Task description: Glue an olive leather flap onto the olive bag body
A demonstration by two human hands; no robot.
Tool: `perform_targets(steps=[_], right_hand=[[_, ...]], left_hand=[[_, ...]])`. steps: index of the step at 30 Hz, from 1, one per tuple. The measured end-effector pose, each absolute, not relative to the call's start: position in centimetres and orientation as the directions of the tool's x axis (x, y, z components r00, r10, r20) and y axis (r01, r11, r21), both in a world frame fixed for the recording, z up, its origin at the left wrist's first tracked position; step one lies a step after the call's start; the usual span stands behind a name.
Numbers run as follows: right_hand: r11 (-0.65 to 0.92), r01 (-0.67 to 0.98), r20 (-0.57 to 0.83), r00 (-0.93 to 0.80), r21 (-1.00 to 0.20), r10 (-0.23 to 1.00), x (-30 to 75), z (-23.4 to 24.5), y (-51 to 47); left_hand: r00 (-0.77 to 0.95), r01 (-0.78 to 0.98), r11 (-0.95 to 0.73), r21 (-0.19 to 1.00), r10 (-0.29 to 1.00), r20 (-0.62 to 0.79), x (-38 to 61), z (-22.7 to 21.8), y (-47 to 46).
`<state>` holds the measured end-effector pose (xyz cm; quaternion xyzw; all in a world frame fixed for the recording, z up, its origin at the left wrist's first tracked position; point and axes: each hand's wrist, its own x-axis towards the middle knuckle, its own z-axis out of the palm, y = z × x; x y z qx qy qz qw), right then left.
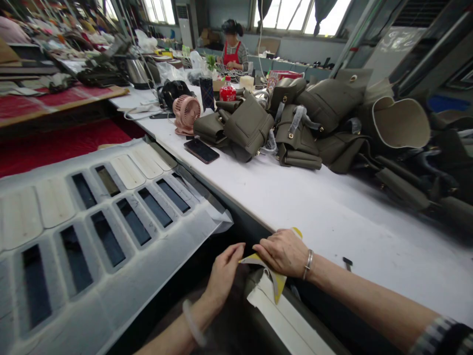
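Yellow sheet (279, 287) under fingers (263, 250) of right hand (286, 254)

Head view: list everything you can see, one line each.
table: one, white, running centre to right
handbags: a pile, count unclear, olive, far part of table
phone: one, black, on table before the bags
fan: one, pink, on table left of bags
bottle: one, red label, behind bags
slotted sheet: one, grey, left of table
co-worker: one, red apron, far end
yellow piece: one, yellow and white, at table's near edge
left hand: fingertips at the piece's edge
right hand: flat on the piece
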<state>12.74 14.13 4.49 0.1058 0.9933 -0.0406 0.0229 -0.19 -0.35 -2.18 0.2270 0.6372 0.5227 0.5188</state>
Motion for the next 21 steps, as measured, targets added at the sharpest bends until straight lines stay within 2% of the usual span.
perform_targets(steps=[2,5,7,10,15,21], right_hand=[[0.976,0.201,-0.042,-0.979,-0.082,0.199,12.8,4.5,14.2],[0.980,0.182,-0.026,-0.983,-0.083,0.180,12.8,4.6,14.3],[0.983,0.167,-0.018,-0.986,-0.080,0.167,12.8,4.7,14.3],[0.989,0.130,-0.012,-0.991,-0.074,0.130,12.7,5.0,14.4],[0.995,0.072,-0.001,-0.997,-0.070,0.072,12.4,5.0,14.7],[0.996,0.048,0.025,-0.998,-0.077,0.050,12.4,4.8,14.7]], left_hand=[[-0.386,-0.231,0.245,0.942,0.865,-0.320,-0.4,0.4,-1.4],[-0.279,0.038,0.227,0.973,0.938,-0.208,0.2,3.5,-2.0],[-0.258,0.254,0.245,0.936,0.950,-0.178,0.7,4.7,-1.8],[-0.262,0.424,0.279,0.861,0.948,-0.179,1.0,5.4,-1.2],[-0.242,0.568,0.291,0.770,0.953,-0.182,0.9,5.9,-1.1],[-0.209,0.618,0.248,0.746,0.967,-0.148,1.2,5.7,-1.7]])
